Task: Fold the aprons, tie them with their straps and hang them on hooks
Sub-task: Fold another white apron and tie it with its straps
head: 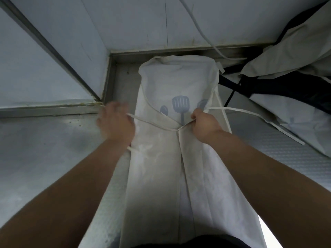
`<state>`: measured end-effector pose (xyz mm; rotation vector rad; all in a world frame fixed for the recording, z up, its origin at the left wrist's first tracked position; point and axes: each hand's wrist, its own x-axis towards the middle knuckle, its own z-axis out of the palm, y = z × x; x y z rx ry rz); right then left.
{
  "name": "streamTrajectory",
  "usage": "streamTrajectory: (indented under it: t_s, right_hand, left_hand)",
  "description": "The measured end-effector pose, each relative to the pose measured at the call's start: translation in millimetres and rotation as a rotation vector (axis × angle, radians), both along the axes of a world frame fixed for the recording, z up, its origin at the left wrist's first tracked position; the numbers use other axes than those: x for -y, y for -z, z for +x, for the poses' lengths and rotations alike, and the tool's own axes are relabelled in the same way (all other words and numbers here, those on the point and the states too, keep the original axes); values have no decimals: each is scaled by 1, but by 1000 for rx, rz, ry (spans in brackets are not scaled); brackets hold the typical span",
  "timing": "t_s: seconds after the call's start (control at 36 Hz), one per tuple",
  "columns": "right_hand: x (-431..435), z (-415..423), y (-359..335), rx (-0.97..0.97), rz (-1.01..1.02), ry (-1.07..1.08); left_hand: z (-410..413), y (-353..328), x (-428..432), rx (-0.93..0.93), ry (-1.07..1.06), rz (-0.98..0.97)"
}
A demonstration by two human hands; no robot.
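A white apron (161,158) printed with kitchen utensils is laid on the steel surface (44,149), folded into a long strip running from near to far; its folded edge is pinched at mid-length by the curled right hand (204,124); the left hand (114,122) is blurred at the end of a strap (152,124), so its grip cannot be told; other aprons (295,56) are heaped at the far right.

Here's a dull grey stainless-steel worktop (44,149), scuffed and speckled. At its far edge, a raised metal lip (161,51) meets pale grey wall panels (125,20). Above the worktop, a white cable (202,32) trails down the wall. Cool, dim light throughout.
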<state>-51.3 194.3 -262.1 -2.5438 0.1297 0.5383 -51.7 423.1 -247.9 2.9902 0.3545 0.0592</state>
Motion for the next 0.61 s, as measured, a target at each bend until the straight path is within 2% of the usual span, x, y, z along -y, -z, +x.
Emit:
streamTrajectory:
  t_s: [0.06,0.11,0.14,0.19,0.28,0.44,0.61]
  right_hand:
    - [0,-1,-5,15,-76,-49]
    - [2,1,-8,52,-147,-99]
    - [3,1,-10,77,-175,-118]
    - [5,1,-14,135,-222,-148]
    - [7,-1,-21,228,-264,-200]
    - [8,-14,-27,398,22,-217]
    - [21,-28,-12,340,46,-111]
  left_hand:
    - [-11,8,18,53,352,-256]
    - [-25,15,36,-70,545,-485]
    - [-31,20,44,-148,597,-525]
    - [-38,28,56,-229,641,-501]
    - [-39,39,62,-241,671,-427]
    - [-30,38,76,-150,794,-369]
    - [-24,42,77,-194,862,-325]
